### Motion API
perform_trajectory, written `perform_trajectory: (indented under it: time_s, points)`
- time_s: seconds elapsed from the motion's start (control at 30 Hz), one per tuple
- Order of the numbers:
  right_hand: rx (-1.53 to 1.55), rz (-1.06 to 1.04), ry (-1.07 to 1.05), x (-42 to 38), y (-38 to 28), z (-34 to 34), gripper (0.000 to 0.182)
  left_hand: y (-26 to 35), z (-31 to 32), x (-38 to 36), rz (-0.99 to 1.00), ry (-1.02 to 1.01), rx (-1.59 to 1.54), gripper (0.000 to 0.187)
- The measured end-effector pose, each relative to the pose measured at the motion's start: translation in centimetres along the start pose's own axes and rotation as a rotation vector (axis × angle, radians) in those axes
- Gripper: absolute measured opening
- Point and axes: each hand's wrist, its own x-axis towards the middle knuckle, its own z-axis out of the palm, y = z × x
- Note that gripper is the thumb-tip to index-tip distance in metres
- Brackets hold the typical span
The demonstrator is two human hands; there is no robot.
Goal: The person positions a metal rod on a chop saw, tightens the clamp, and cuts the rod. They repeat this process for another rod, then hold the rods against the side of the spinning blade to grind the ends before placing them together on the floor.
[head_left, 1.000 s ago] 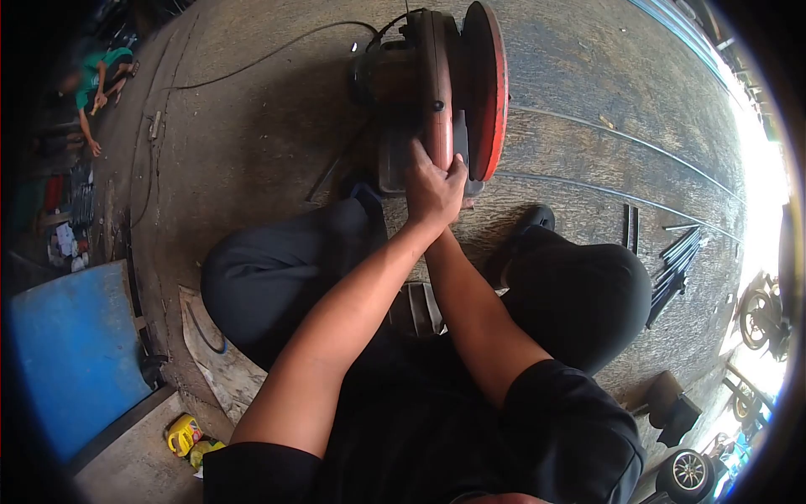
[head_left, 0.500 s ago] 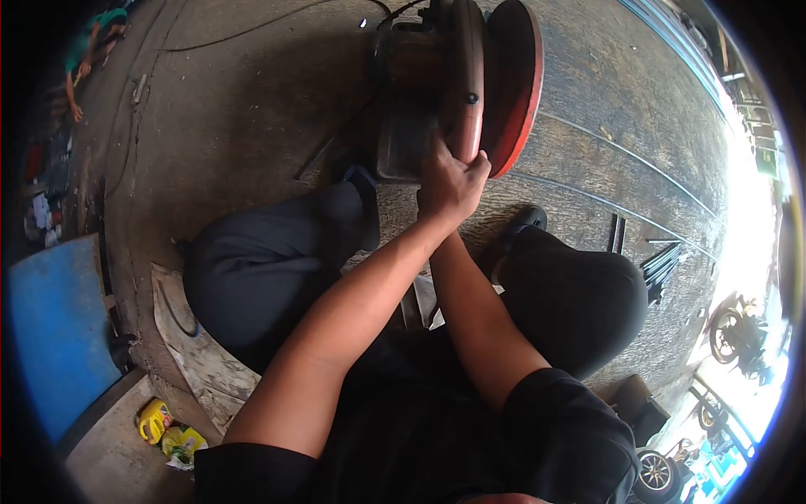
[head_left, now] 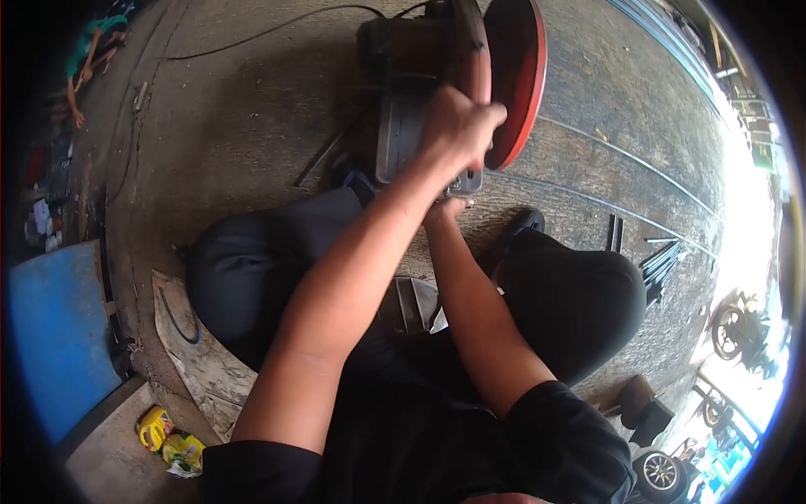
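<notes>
A machine with a large red-edged disc and a curved reddish-brown guard stands on the floor in front of me. My left hand is closed around the near end of the guard, left of the disc. Below it, my right hand is at the near end of the machine's grey metal base. Its fingers are bent and partly hidden, and what they hold is too small to make out.
Long thin metal bars lie on the floor to the right, near short dark pieces. A cable runs left from the machine. A person is at the upper left. A blue panel and yellow container are at left.
My left hand has moved slightly up along the guard. My right hand, earlier mostly hidden behind the left, now shows below it at the base's end.
</notes>
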Motion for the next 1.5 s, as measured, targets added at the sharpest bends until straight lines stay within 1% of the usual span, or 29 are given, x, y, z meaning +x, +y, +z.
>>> perform_trajectory:
  time_s: [0.03,0.1,0.13,0.17,0.23,0.27,0.47,0.7,0.77,0.8,0.87,0.9,0.93,0.97,1.0,1.07,1.1,1.17,1.2,1.27,1.3,1.37,1.4,1.47,1.5]
  points:
    - [0.053,0.093,0.05,0.2,0.0,0.3,0.062,1.0,-0.2,0.2,0.038,-0.017,0.008,0.024]
    - [0.055,0.067,0.261,-1.4,-0.2,2.7,0.061,2.5,-0.4,0.8,0.093,-0.039,-0.058,0.026]
    - [-0.061,0.108,0.309,-1.9,-0.4,3.0,0.071,3.2,-0.6,1.0,0.094,-0.047,-0.071,0.027]
    - [-0.053,0.111,0.313,-2.0,-0.3,3.0,0.071,3.8,-0.7,1.3,0.095,-0.055,-0.084,0.028]
    - [-0.067,0.135,0.386,-2.1,-0.3,3.2,0.082,4.9,-1.0,1.3,0.116,-0.077,-0.058,0.031]
    - [-0.059,0.171,0.388,-1.8,-0.4,3.3,0.086,5.1,-1.0,1.3,0.115,-0.069,-0.048,0.031]
    - [-0.054,0.158,0.371,-2.1,-0.7,3.4,0.081,5.6,-1.0,1.1,0.105,-0.064,-0.002,0.033]
    - [-0.101,0.188,0.411,-2.1,-0.8,3.3,0.074,5.5,-0.9,1.0,0.103,-0.053,0.035,0.035]
    - [-0.016,0.175,0.3,-1.2,-0.6,1.9,0.074,5.5,-0.9,1.0,0.113,-0.054,0.037,0.035]
    - [-0.011,0.172,0.3,-0.7,-0.4,1.1,0.074,5.4,-0.9,1.1,0.118,-0.055,0.036,0.035]
    - [0.053,0.202,0.232,-0.4,-0.6,0.3,0.073,5.5,-0.9,1.0,0.118,-0.062,0.046,0.034]
    - [0.054,0.196,0.233,-0.3,-0.7,-0.1,0.073,5.5,-1.0,0.9,0.117,-0.062,0.053,0.034]
    - [0.002,0.222,0.317,-0.7,-1.0,0.2,0.074,5.4,-0.9,1.1,0.106,-0.072,0.033,0.034]
    - [-0.05,0.25,0.399,-1.2,-1.1,0.7,0.08,5.3,-0.9,1.3,0.107,-0.075,0.032,0.034]
    - [-0.049,0.249,0.399,-0.9,-1.0,0.6,0.08,5.2,-0.8,1.4,0.108,-0.068,0.022,0.033]
    - [-0.127,0.208,0.375,0.4,-0.2,-0.8,0.074,5.0,-0.8,1.5,0.108,-0.059,0.013,0.033]
    - [-0.127,0.21,0.374,0.6,-0.1,-1.1,0.074,5.0,-0.7,1.6,0.116,-0.051,0.012,0.033]
    - [-0.009,0.223,0.186,0.2,-0.2,-1.2,0.074,5.1,-0.7,1.4,0.121,-0.043,0.012,0.032]
    - [-0.009,0.224,0.187,-0.1,-0.1,-1.3,0.074,5.3,-0.7,1.3,0.104,-0.039,0.037,0.032]
    - [-0.155,0.11,0.262,-0.8,0.0,-0.4,0.069,5.4,-0.6,1.3,0.091,-0.033,0.061,0.033]
    - [-0.154,0.111,0.261,-1.2,-0.1,0.0,0.069,5.5,-0.6,1.4,0.087,-0.026,0.064,0.033]
    - [-0.625,-0.004,0.599,-3.8,-0.8,3.1,0.066,5.4,-0.6,1.4,0.081,-0.019,0.068,0.033]
    - [-0.624,-0.003,0.6,-3.7,-0.5,3.0,0.066,5.4,-0.7,1.4,0.084,-0.022,0.076,0.034]
    - [-0.476,-0.083,0.629,-3.0,0.2,1.9,0.068,5.4,-0.6,1.4,0.087,-0.028,0.083,0.034]
    - [-0.475,-0.085,0.629,-2.5,0.3,1.3,0.068,5.3,-0.6,1.5,0.09,-0.025,0.071,0.034]
